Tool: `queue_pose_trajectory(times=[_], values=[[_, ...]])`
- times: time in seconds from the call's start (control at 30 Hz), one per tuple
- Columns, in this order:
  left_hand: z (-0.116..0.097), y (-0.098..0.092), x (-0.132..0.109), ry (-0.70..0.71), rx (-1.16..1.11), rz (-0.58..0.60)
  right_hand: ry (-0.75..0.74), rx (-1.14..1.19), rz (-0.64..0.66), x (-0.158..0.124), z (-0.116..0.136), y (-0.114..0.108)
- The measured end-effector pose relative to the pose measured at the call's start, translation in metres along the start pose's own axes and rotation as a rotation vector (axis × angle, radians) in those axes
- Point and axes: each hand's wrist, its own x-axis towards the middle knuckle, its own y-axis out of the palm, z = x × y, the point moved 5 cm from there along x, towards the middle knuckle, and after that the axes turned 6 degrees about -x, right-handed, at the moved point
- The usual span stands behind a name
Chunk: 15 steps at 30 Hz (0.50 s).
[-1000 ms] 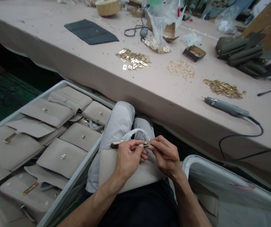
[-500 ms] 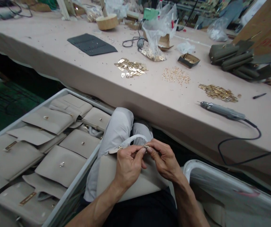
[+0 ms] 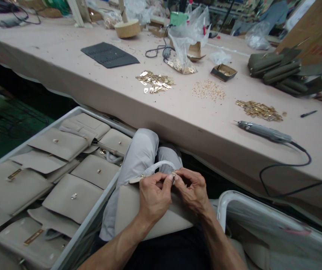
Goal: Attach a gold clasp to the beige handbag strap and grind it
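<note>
A beige handbag [image 3: 127, 202] lies across my lap, its wrapped handle [image 3: 161, 163] pointing toward the table. Above the bag, my left hand [image 3: 155, 197] and my right hand [image 3: 192, 189] meet with thumbs and fingertips pinched together. Between them is a small metal fitting [image 3: 173, 174], mostly covered by the fingers, so its exact shape cannot be made out. A bit of gold hardware [image 3: 142, 176] shows on the bag just left of my left hand.
Left of my legs, a white bin [image 3: 89, 210] holds several beige bags. Another white bin [image 3: 222, 206] stands at right. On the table [image 3: 107, 93] lie gold plates [image 3: 157, 80], tiny fasteners [image 3: 208, 90], more gold fittings [image 3: 259, 110] and a corded electric screwdriver [image 3: 264, 131].
My fingertips have shifted slightly around the small metal fitting, and my right thumb has turned a little. The bag stays in place on my lap.
</note>
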Motion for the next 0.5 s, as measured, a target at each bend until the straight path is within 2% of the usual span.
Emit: queue_pose_trajectory(times=[0.3,0.5], values=[[0.001,0.002,0.002,-0.031,-0.022,0.011,0.225,0.285,0.111,-0.005,-0.026,0.009],[0.006,0.002,0.004,-0.038,-0.02,0.046,0.242,0.336,0.133,-0.007,-0.028,0.011]])
